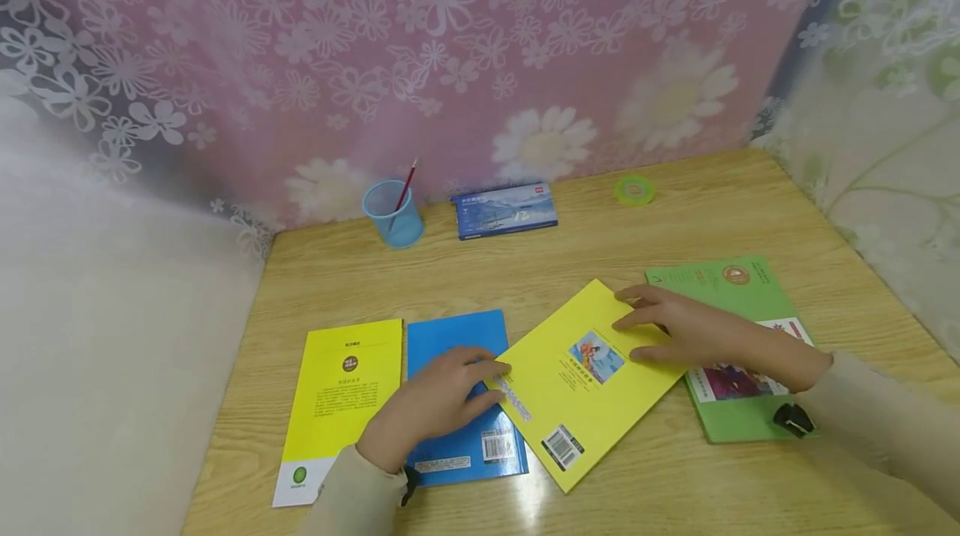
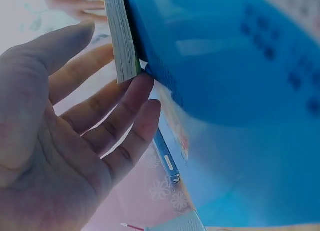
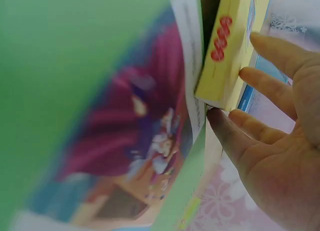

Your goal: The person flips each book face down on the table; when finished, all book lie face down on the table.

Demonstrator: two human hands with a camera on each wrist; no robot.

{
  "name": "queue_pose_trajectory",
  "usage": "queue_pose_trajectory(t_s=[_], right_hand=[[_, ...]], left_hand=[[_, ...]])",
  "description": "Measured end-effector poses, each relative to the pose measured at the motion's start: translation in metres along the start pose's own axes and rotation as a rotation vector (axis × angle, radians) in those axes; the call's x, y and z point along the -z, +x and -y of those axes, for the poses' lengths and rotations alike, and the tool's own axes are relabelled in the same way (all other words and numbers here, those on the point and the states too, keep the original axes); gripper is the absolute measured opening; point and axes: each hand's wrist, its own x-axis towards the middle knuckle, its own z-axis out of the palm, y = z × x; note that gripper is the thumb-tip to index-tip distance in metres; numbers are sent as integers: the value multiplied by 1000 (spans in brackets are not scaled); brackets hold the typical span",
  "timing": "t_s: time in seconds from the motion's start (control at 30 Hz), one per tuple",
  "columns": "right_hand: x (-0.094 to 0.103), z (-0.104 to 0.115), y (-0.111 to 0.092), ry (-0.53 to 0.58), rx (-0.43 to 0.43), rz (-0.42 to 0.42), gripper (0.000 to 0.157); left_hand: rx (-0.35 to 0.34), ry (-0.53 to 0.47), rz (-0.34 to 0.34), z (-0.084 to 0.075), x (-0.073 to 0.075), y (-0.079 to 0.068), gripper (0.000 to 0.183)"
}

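Note:
A yellow book [image 1: 551,378] with a small picture and a barcode on its cover sits slanted between my hands, overlapping the edges of a blue book [image 1: 456,334] and a green book [image 1: 738,426]. My left hand [image 1: 431,403] holds its left corner, with thumb and index finger on the cover. At the upper right edge, my right hand [image 1: 693,329] grips the book with spread fingers. In the right wrist view, the yellow spine [image 3: 220,51] with red lettering lies against the fingertips. Page edges [image 2: 121,41] show beside the left fingers in the left wrist view.
Another yellow book [image 1: 352,394] with a white lower band lies at the left. Along the back stand a blue pen cup [image 1: 397,223] holding a red pencil [image 1: 407,182], a flat blue box [image 1: 506,215] and a green roll of tape [image 1: 634,190]. Patterned walls enclose the wooden table [image 1: 330,269].

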Motion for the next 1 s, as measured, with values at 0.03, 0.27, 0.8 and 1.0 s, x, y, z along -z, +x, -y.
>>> queue_pose_trajectory(t_s=[0.03,0.27,0.8,1.0], right_hand=[[-1,1,-5,-5,0,4,45],[-3,6,-32,-42,-15,70,73],[6,3,-28,-102,37,86,62],[9,-2,-21,-112,16,104,56]], left_hand=[[-4,-8,12,1,1,2,41],[0,-16,54,4,2,13,41],[-32,20,36,2,-3,10,40],[-76,45,19,0,-4,7,38]])
